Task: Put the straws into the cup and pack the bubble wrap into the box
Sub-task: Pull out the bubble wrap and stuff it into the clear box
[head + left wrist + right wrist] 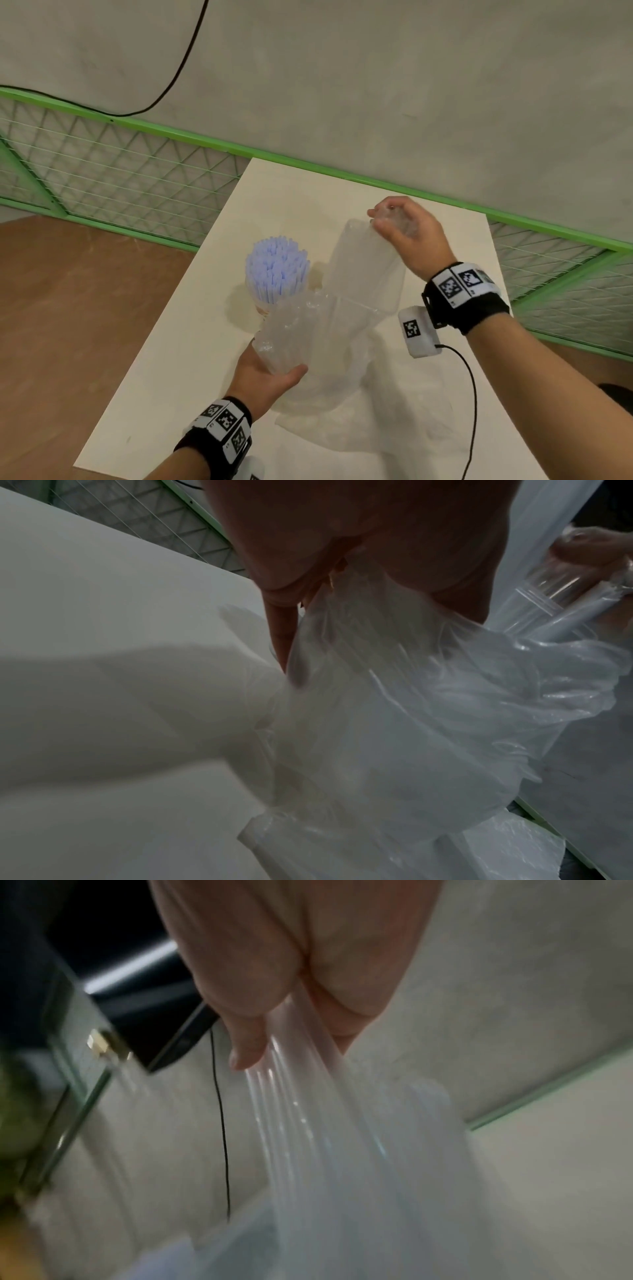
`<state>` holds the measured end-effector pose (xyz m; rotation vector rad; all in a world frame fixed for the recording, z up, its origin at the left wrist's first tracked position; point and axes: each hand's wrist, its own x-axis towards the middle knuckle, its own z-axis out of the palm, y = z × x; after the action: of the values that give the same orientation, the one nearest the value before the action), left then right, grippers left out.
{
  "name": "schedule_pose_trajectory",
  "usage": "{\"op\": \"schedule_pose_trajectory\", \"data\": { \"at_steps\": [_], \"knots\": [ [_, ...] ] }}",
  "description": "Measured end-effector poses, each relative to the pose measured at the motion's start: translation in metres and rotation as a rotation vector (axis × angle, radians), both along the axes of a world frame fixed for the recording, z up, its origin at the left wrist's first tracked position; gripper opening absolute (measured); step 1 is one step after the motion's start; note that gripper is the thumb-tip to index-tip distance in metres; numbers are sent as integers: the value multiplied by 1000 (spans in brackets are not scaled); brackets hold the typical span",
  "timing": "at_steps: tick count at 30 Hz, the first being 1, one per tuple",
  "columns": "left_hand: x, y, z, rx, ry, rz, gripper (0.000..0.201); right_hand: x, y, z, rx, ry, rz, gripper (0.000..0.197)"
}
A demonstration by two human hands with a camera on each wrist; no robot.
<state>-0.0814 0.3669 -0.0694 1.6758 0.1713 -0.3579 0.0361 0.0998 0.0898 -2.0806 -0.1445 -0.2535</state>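
A long sheet of clear bubble wrap [363, 274] stretches between my hands above the white table [164, 359]. My right hand [400, 226] holds its upper end raised, fingers curled round the gathered plastic [301, 1096]. My left hand [270, 370] grips the bunched lower part [394, 696] from below. The rest of the wrap trails onto the table by my right forearm. Several pale blue straws [277, 270] stand upright in a cup [262, 310] just left of the wrap. The cup is mostly hidden behind the plastic. No box is in view.
A green wire-mesh fence [120, 171] runs behind the table, against a grey wall. A black cable [471, 394] hangs from my right wrist camera across the table's right side. Brown floor [68, 308] lies to the left.
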Motion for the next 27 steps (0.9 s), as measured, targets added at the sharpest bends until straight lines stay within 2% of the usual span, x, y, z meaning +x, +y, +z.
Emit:
{"op": "schedule_pose_trajectory", "data": {
  "at_steps": [3,6,10,12,14,16,21,24,27],
  "knots": [
    [-1,0,0,-8,2,7,69,6,-4,-16,-509,-43,58,26],
    [-1,0,0,-2,0,9,72,9,-2,-25,-702,-36,144,37],
    [0,2,-2,11,-4,0,73,1,4,-35,-1014,118,240,66],
    [0,2,-2,7,-4,0,74,-7,1,-39,-1131,135,278,74],
    [0,2,-3,7,-6,-2,75,-9,-2,-39,-1178,154,315,78],
    [0,2,-2,-1,0,-4,76,-6,-1,-35,-1137,175,285,75],
    [-1,2,-1,-6,5,-3,74,4,17,-29,-1077,11,1,57],
    [-1,2,0,5,-4,0,73,14,19,-33,-1067,85,-83,54],
    [-1,2,0,8,-15,-2,73,21,10,-37,-968,130,-118,60]
  ]
}}
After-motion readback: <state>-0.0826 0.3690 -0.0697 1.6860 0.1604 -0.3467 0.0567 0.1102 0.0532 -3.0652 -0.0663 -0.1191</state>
